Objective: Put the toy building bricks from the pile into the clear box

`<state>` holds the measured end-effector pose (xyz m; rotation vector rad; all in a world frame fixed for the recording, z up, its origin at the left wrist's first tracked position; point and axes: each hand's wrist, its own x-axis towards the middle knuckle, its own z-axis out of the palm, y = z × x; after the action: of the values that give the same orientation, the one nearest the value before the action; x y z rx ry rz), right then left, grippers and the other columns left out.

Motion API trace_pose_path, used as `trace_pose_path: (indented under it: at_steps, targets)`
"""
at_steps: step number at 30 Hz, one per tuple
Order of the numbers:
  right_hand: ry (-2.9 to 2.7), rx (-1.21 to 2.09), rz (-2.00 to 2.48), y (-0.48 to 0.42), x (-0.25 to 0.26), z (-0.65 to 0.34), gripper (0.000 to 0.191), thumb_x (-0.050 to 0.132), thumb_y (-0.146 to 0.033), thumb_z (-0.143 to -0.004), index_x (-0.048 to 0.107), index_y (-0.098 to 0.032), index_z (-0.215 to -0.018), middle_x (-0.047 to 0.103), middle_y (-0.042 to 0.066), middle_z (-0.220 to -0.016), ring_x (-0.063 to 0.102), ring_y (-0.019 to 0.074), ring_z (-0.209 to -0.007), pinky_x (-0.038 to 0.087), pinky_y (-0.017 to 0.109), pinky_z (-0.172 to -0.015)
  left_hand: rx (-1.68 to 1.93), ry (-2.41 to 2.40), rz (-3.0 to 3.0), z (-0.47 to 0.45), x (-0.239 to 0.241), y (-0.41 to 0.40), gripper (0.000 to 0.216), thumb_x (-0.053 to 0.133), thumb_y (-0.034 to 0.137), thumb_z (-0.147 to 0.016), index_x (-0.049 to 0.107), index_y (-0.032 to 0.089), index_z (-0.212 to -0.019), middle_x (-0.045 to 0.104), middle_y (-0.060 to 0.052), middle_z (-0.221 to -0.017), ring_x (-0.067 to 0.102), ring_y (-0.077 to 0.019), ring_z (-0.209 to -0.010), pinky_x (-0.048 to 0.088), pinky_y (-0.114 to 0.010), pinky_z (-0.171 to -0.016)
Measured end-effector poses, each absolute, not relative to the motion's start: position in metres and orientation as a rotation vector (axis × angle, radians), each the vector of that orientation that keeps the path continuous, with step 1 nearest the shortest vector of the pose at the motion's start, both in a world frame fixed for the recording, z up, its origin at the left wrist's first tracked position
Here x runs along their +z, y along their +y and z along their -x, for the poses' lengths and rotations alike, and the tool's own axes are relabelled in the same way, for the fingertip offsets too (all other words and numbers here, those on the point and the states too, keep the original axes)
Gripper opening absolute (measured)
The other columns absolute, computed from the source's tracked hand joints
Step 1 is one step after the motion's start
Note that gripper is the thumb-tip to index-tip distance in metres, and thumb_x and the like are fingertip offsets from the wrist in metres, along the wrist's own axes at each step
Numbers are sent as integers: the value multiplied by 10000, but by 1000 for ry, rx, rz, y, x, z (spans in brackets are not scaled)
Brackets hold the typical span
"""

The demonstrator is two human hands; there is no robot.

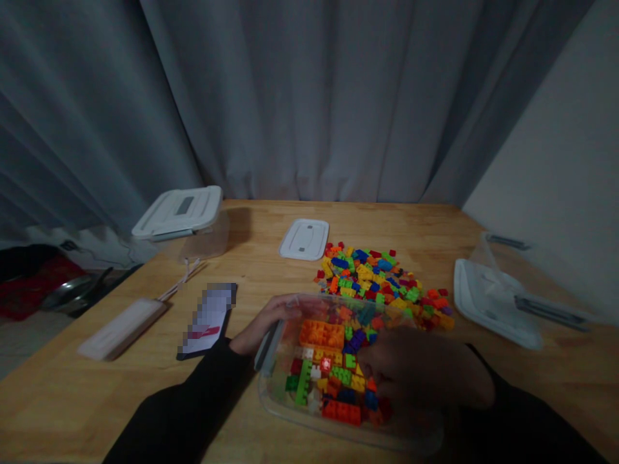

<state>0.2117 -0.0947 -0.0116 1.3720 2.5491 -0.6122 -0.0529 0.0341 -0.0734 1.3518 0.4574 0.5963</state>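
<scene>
A clear plastic container [285, 406] full of coloured toy bricks [329, 361] sits at the near edge of the wooden table [251, 270]. My left hand [265, 322] grips the container's left rim, fingers curled over it. Inside the container on its right side, my right hand [416, 367] rests on the bricks. That hand is dark and its fingertips are buried among the pieces. Just behind the container lies a loose pile of bricks [377, 277] on the table.
A phone [207, 319] and a white power bank [120, 328] with a cable lie to the left. A small white lid [304, 238] lies behind the pile. A lidded clear box [181, 216] stands at back left, another white lid [493, 299] at right. Grey curtain behind.
</scene>
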Motion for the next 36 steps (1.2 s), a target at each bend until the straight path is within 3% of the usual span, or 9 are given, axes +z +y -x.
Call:
trace_pose_path:
  at_steps: [4, 11, 13, 18, 22, 27, 32, 36]
  targets:
    - [2580, -616, -1362, -93, -10, -209, 69, 644, -224, -871, 682, -175, -902, 722, 55, -844, 636, 180, -716, 260, 277, -549, 577, 454, -1311, 51, -67, 31, 389, 589, 224, -851, 801, 166, -1171, 771, -131, -1261, 694, -349, -1203, 445, -469, -1131]
    - [2813, -1227, -1505, -65, 19, -233, 221, 605, -403, -985, 726, -218, -1004, 753, 3, -893, 682, 137, -787, 484, 246, -699, 589, 470, -1326, 53, -71, 33, 395, 579, 189, -843, 795, 150, -1171, 773, -129, -1258, 667, -345, -1251, 418, -474, -1157]
    - [2920, -1110, -1857, -53, 20, -253, 286, 614, -482, -969, 733, -223, -987, 751, 7, -872, 676, 149, -763, 491, 253, -669, 584, 473, -1303, 54, -75, 34, 412, 569, 176, -848, 782, 158, -1200, 774, -122, -1257, 677, -338, -1237, 421, -478, -1155]
    - [2781, -320, -2970, -29, -16, -324, 360, 630, -546, -914, 735, -207, -975, 762, 82, -974, 690, 228, -886, 531, 332, -778, 582, 460, -1282, 54, -77, 36, 426, 586, 175, -835, 776, 173, -1216, 771, -115, -1267, 688, -341, -1219, 440, -488, -1139]
    - [2281, 171, -3276, -29, -70, -381, 365, 573, -493, -910, 730, -177, -1005, 761, 138, -1053, 687, 262, -920, 524, 372, -832, 595, 463, -1332, 53, -73, 34, 400, 567, 168, -847, 795, 168, -1176, 776, -111, -1255, 672, -337, -1248, 420, -469, -1158]
    - [1989, 38, -3146, -44, -115, -417, 343, 512, -446, -922, 721, -175, -948, 757, 129, -944, 684, 251, -829, 494, 347, -773, 595, 496, -1321, 54, -72, 34, 410, 592, 184, -829, 789, 168, -1189, 783, -112, -1239, 685, -342, -1222, 420, -481, -1155]
    - [1737, -179, -3085, -50, -125, -427, 364, 548, -545, -900, 689, -211, -871, 752, 110, -820, 688, 257, -745, 467, 337, -667, 588, 474, -1326, 54, -75, 34, 418, 566, 177, -842, 782, 159, -1200, 770, -116, -1269, 671, -341, -1247, 397, -481, -1172]
    - [1682, -305, -3019, -50, -128, -431, 388, 549, -580, -896, 688, -223, -830, 754, 105, -796, 702, 266, -747, 474, 346, -679, 587, 427, -1326, 53, -74, 34, 423, 545, 162, -838, 788, 159, -1184, 774, -115, -1260, 679, -344, -1232, 417, -495, -1155]
